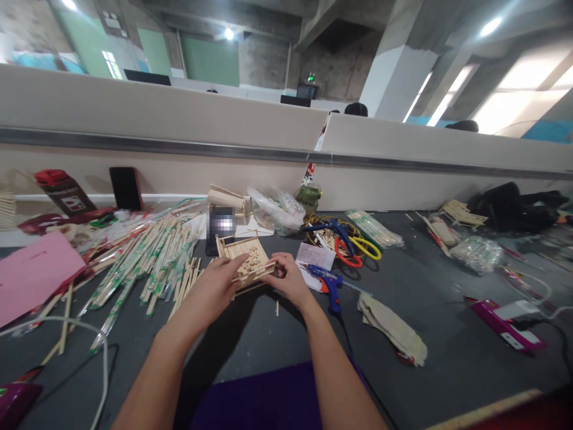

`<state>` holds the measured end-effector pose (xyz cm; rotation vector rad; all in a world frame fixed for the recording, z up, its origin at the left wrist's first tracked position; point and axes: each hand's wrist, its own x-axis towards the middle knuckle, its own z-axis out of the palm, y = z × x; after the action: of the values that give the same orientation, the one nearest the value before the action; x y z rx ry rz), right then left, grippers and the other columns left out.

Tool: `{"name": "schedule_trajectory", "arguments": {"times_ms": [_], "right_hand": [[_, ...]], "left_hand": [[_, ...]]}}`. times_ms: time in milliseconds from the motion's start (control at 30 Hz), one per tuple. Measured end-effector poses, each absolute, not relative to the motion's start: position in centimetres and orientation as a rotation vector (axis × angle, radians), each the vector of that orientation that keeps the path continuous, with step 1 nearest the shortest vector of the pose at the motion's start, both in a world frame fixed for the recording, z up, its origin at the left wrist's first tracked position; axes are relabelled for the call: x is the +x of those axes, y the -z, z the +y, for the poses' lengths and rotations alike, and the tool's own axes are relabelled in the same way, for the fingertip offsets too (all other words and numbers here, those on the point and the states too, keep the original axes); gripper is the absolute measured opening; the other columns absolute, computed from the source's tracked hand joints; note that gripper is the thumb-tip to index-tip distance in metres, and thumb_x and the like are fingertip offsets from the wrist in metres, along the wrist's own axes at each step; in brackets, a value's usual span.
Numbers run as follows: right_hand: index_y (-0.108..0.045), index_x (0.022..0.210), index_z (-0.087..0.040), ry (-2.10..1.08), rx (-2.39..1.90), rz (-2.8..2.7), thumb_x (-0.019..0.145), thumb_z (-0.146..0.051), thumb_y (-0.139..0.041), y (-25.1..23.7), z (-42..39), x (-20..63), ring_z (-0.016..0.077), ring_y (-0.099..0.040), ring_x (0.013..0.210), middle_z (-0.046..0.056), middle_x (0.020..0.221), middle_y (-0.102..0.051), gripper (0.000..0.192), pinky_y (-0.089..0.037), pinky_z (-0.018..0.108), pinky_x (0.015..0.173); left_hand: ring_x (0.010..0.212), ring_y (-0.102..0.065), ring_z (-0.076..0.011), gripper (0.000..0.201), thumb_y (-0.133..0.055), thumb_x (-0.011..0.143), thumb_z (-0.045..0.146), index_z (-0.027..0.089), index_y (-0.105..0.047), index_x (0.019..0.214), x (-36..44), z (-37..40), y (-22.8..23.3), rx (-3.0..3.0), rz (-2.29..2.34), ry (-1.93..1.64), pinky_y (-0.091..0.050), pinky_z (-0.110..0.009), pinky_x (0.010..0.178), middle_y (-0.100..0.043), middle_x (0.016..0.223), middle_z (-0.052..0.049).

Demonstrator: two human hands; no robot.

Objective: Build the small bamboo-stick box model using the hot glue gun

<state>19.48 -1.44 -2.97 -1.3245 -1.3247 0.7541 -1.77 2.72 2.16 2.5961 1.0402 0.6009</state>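
We see both hands closed on a small pale frame built of wooden sticks at the middle of the dark grey table: the left hand grips its near left edge, and the right hand pinches its right side. A heap of wrapped wooden chopsticks lies just left of it, and a blue glue gun lies just beside the right hand.

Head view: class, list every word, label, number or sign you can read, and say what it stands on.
None can be read.
Red packet: white label, too blurred.
Paper slip by the blue glue gun: print too small.
Green sign above the far screen: no letters legible.
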Motion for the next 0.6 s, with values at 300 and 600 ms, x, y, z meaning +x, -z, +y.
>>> {"name": "schedule_trajectory", "arguments": {"times_ms": [300,600], "right_hand": [[-0.07,0.086,-0.022,-0.859,-1.221,-1.242,0.068,-0.035,-0.076,2.69,-1.6,19.55,0.0127,-0.05,0.075,0.005,0.114,-0.053,0.023,-0.044,0.029,0.071],[-0.071,0.081,-0.022,-0.882,-1.195,-1.204,0.069,-0.036,-0.075,3.1,-1.35,19.41,0.0186,-0.055,0.095,0.006,0.114,-0.054,0.019,-0.046,0.032,0.079]], "left_hand": [[0.106,-0.057,-0.0235,0.052,-0.049,0.086,0.01,0.02,-0.046,0.136,-1.74,2.66,-2.28,2.577,1.027,-0.609,-0.046,-0.041,0.094,-0.058,0.116,-0.012],[0.104,-0.058,-0.0236,0.052,-0.05,0.085,0.011,0.02,-0.047,0.136,-1.67,2.56,-2.34,2.589,1.04,-0.623,-0.048,-0.04,0.092,-0.06,0.114,-0.012]]}}
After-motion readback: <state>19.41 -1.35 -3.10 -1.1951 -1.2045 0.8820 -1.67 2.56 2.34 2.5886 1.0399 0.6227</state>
